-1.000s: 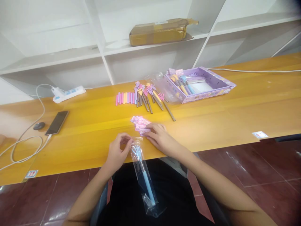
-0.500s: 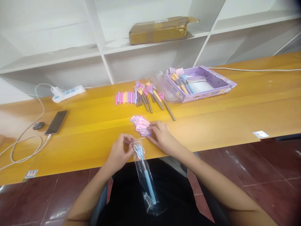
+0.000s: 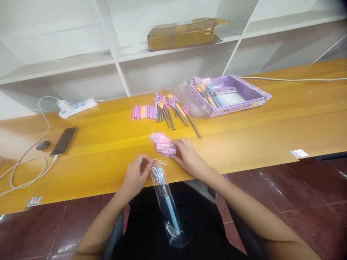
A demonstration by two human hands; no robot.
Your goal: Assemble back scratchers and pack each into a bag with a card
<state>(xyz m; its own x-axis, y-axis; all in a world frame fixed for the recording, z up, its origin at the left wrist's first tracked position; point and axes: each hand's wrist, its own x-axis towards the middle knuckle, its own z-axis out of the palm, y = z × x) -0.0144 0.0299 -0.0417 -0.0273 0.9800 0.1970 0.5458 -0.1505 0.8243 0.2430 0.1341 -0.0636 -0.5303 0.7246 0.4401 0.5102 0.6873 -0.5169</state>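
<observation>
My left hand (image 3: 137, 174) pinches the top edge of a clear plastic bag (image 3: 159, 191) between thumb and fingertips. Inside the bag lies a light-blue back scratcher (image 3: 170, 211), claw end up, hanging down past the table edge over my lap. At the small pile of pink printed cards (image 3: 160, 139), my right hand (image 3: 187, 157) has its thumb and fingers closed on the right edge of the nearest card (image 3: 169, 150). Beyond the pile, several back scratchers (image 3: 168, 110) with pink, purple and yellow claws lie bunched beside a row of coloured handle sleeves (image 3: 143, 112).
A purple box (image 3: 230, 95) with bagged scratchers inside stands at the back right, loose plastic film (image 3: 187, 99) beside it. Left are a phone (image 3: 64, 141), a black round object (image 3: 42, 145), cables and a power strip (image 3: 77, 107). A taped parcel (image 3: 181, 35) sits on the shelf.
The nearest card has slid out slightly from the pile at my right fingertips and lies flatter. The bagged back scratcher shifted right, then back a little, still in my left hand.
</observation>
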